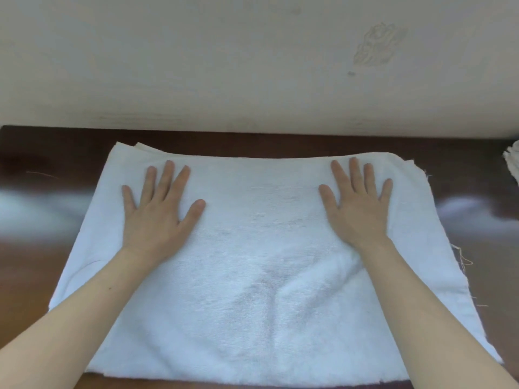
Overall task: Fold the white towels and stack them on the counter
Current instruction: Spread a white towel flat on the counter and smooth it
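Note:
A white towel (258, 276) lies spread on the dark brown counter (42, 164), folded over itself, with a second layer peeking out at its far left corner. My left hand (157, 211) presses flat on the towel's far left part, fingers straight and spread. On the far right part my right hand (359, 203) lies flat the same way. A soft wrinkle runs across the cloth near my right wrist.
More white cloth (512, 161) shows at the right edge of the counter. A cream wall (252, 66) rises right behind the counter's back edge. Loose threads hang off the towel's right side (463, 259).

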A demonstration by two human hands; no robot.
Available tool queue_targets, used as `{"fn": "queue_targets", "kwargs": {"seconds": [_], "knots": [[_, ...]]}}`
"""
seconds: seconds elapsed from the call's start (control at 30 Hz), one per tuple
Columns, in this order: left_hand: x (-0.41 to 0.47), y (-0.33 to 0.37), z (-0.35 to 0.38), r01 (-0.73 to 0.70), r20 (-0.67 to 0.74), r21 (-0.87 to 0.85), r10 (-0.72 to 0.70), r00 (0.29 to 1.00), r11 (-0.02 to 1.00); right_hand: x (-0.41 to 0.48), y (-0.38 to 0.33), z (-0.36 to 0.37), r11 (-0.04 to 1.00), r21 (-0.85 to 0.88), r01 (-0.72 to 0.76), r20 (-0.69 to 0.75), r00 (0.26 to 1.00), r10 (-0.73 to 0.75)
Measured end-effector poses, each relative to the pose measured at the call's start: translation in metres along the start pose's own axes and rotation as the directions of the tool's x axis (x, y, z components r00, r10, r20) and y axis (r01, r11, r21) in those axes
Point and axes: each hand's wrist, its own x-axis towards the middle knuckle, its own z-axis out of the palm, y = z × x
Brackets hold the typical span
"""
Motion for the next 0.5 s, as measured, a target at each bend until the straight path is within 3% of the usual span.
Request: {"fn": "queue_targets", "kwargs": {"seconds": [0.13, 0.23, 0.33, 0.4, 0.5], "knots": [[-0.005, 0.031, -0.007, 0.027, -0.013, -0.049, -0.028, 1.0, 0.998, -0.004, 0.001, -0.015, 0.999, 0.037, -0.024, 0.01, 1.0, 0.024], [-0.016, 0.1, -0.005, -0.162, -0.072, -0.133, 0.153, 0.986, 0.978, -0.02, -0.002, -0.02, 0.998, 0.063, -0.009, -0.08, 0.997, 0.014], [-0.022, 0.186, 0.013, -0.374, -0.075, -0.186, 0.367, 0.927, 0.909, -0.035, 0.026, -0.018, 0.988, 0.107, -0.114, -0.084, 0.989, 0.123], [-0.02, 0.231, 0.025, -0.417, -0.044, -0.183, 0.417, 0.908, 0.89, -0.042, 0.052, -0.015, 0.986, 0.093, -0.136, -0.04, 0.989, 0.14], [-0.012, 0.263, 0.043, -0.412, 0.021, -0.101, 0.416, 0.909, 0.906, -0.048, 0.085, -0.007, 0.996, 0.072, -0.056, 0.005, 0.998, 0.056]]}}
